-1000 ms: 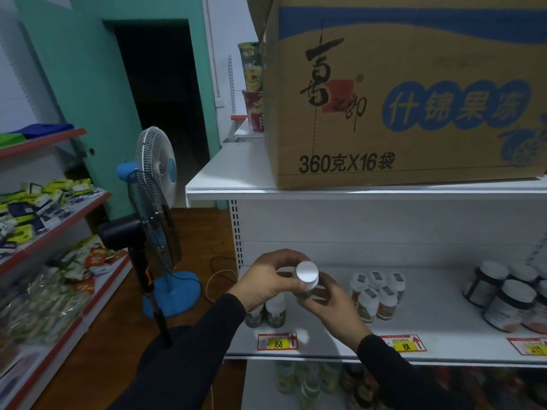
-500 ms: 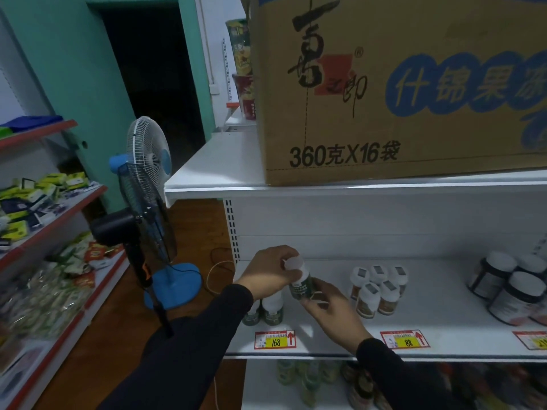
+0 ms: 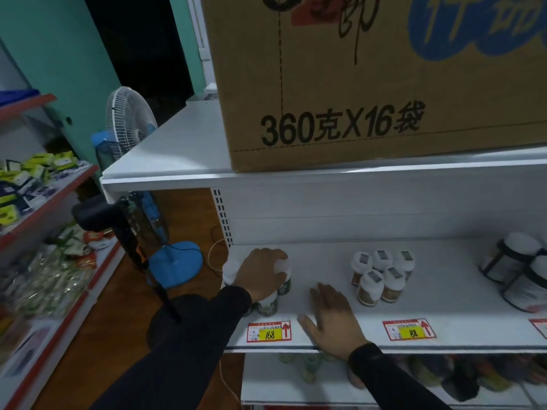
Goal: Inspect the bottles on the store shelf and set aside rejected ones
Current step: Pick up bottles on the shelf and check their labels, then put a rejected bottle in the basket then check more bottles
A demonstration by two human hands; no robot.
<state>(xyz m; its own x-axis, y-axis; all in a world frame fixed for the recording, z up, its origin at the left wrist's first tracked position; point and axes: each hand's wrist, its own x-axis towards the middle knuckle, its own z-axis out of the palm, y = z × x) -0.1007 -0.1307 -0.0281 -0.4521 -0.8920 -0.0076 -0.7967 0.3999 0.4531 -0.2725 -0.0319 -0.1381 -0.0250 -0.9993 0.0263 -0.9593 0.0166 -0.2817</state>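
Above the 168 price tag [image 3: 268, 331], the left hand [image 3: 262, 274] grips a white-capped bottle [image 3: 283, 272], hiding its label; the right hand [image 3: 333, 318] rests flat and relaxed beside it.

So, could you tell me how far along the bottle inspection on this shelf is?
Done, apparently: nothing visibly set aside yet. In hand: the left hand grips the cap of a green-label bottle standing among its group above the 168 tag; the right hand lies open on the shelf. Left: the five brown-label bottles above the 88 tag and the dark jars look untouched.
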